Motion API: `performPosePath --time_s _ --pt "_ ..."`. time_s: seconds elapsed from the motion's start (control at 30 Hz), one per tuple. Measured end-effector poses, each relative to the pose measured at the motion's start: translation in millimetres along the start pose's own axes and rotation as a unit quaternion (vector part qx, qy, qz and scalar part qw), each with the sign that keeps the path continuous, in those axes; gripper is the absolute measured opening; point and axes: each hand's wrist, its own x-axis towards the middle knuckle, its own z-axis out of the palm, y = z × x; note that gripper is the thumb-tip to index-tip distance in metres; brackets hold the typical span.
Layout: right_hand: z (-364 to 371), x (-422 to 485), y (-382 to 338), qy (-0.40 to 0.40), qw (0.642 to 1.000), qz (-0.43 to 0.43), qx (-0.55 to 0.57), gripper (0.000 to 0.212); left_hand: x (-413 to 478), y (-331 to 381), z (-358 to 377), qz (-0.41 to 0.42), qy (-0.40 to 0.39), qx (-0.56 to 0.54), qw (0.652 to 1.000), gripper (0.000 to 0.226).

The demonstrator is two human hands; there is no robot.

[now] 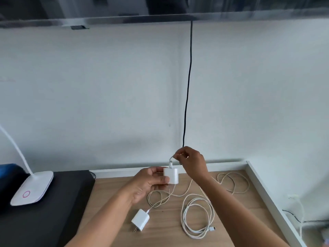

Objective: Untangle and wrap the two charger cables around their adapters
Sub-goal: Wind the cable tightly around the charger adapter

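Wrapping of the first charger, by the look of it, or just about to begin. Clamped between the thumb and curled fingers (153,171) of the left hand (147,184): a white adapter (171,177), held clear of the tabletop (110,196). Pinched just above it, in the fingertips of the right hand (193,164): that adapter's cable (171,158), bent over sharply right at the connector. From there, seemingly trailing down past the left fingers to the wood and out in loose loops to the right, beneath the right forearm.

Lying nearer than the left fingers, untouched: the second adapter (140,219), with a lead (148,210) rising from it into a loop under the left wrist. Right of that, below the right forearm: a roughly round coil (197,216) ending in a free plug end (212,228). Ownership of that coil: not to be told from here. Nor any certainty of the strands crossing under the left hand being free of each other.

Next, probably: bring the pinched length down and round the adapter body, turning the block in the left fingers while feeding slack through the right. Calls for an easier bend at the connector, and for watching the trailing line so as to drag no loop of the other cable along.
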Motion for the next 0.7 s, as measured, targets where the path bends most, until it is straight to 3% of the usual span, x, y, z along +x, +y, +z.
performPosePath --time_s 0.1,0.27,0.4,0.7 --pt "7.9 -1.1 -3.8 0.004 0.995 0.049 0.082 0.007 1.9 15.9 3.0 0.021 0.018 -0.027 0.999 0.048" --pt "31.3 -17.5 -3.8 -0.045 0.996 0.044 0.066 0.025 8.8 35.5 -0.2 0.047 0.092 -0.069 0.992 0.049" --pt "45.7 -34.3 -4.8 -0.068 0.994 0.034 0.082 0.018 12.3 42.9 -10.3 0.059 0.157 -0.047 0.985 0.036" --pt "49.5 -59.0 -7.8 -0.064 0.994 -0.04 -0.075 0.023 15.8 42.9 -28.2 0.088 0.21 0.032 0.973 0.031"
